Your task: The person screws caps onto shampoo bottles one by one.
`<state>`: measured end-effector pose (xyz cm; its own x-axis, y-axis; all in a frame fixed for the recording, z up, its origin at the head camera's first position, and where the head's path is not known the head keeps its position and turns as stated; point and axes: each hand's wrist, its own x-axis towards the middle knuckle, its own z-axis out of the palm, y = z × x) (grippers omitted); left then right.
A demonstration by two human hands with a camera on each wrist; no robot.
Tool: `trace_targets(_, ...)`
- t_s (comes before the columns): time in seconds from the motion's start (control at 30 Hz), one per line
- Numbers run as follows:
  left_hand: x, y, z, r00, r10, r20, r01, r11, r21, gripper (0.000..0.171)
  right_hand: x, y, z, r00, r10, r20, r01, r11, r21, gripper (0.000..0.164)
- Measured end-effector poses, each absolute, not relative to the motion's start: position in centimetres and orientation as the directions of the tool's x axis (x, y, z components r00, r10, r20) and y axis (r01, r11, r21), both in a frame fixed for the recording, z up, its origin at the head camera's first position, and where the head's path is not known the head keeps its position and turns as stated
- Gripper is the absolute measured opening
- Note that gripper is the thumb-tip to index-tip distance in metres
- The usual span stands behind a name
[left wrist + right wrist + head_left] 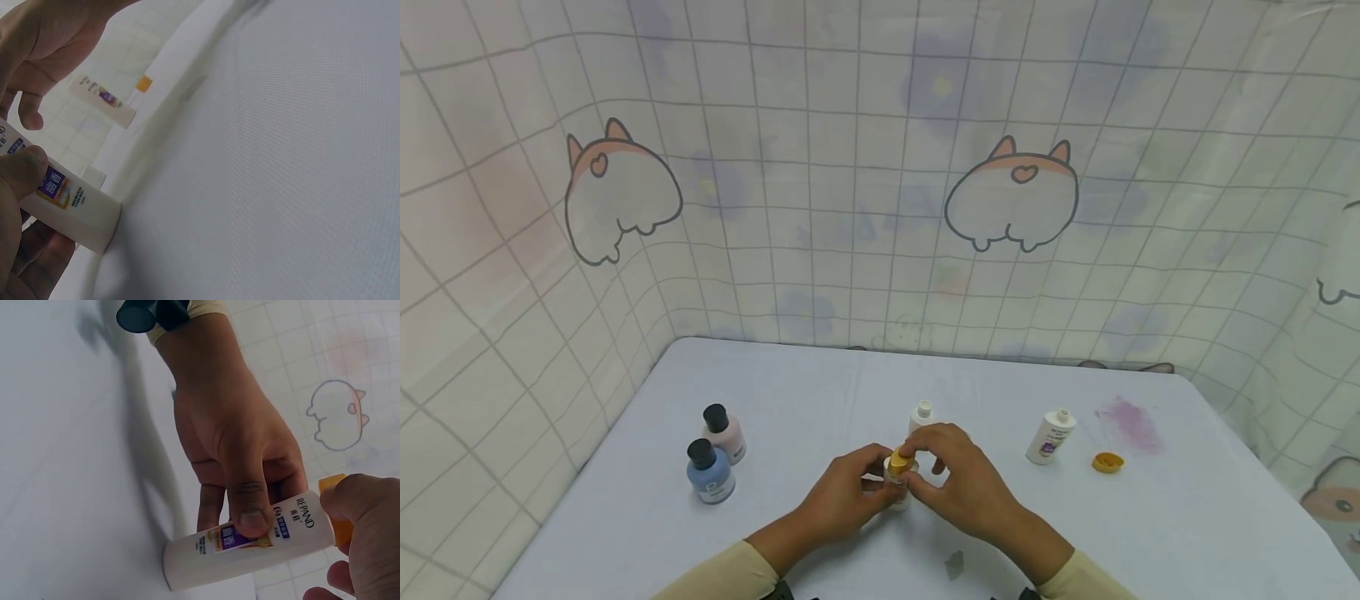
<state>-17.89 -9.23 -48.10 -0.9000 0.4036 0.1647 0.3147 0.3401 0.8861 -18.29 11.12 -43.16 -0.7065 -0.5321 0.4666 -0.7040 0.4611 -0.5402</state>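
A white bottle [294, 540] with printed lettering and a purple label stands upright on the table between both hands. My left hand [838, 498] grips its body, thumb across the label and fingers around the far side. At the bottle's top, my right hand [966, 483] pinches an orange-yellow cap [343, 534] between thumb and fingers. In the head view the hands partly hide this bottle. Just behind them stands another white bottle [922, 414], its narrow neck without an orange cap.
Right of the hands stands a third white bottle [1049, 438], and an orange-yellow cap [1107, 462] lies beyond it. At left, a blue bottle [712, 482] and a pink bottle [730, 438], both black-capped, stand close together. A pink stain [1131, 423] marks the white table [790, 392].
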Motion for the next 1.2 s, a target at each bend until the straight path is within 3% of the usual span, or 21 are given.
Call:
trace_targets(0.33,-17.85,-9.27,-48.05,-0.908,0.394,0.143,0.301,0.375,0.876,0.033,-18.11,11.14,-43.14,-0.728,-0.517,0.45,-0.682,0.481,-0.551,0.025)
trace_targets(0.63,-17.87,-9.28,-48.13,-0.914,0.385,0.13,0.29,0.392,0.873,0.033,-18.08,11.34,-43.4,-0.708,-0.522,0.475,-0.702,0.447,-0.554,0.026)
trace_targets(0.9,-17.85,-9.26,-48.14,-0.912,0.382,0.148,0.305,0.39,0.869,0.036,-18.08,11.59,-43.62,-0.689,-0.548,0.474,-0.717,0.422,-0.555,0.035)
trace_targets(1.2,-17.84,-9.2,-48.15,-0.908,0.387,0.162,0.315,0.372,0.873,0.031,-18.1,11.38,-43.7,-0.649,-0.536,0.54,-0.758,0.399,-0.516,0.029)
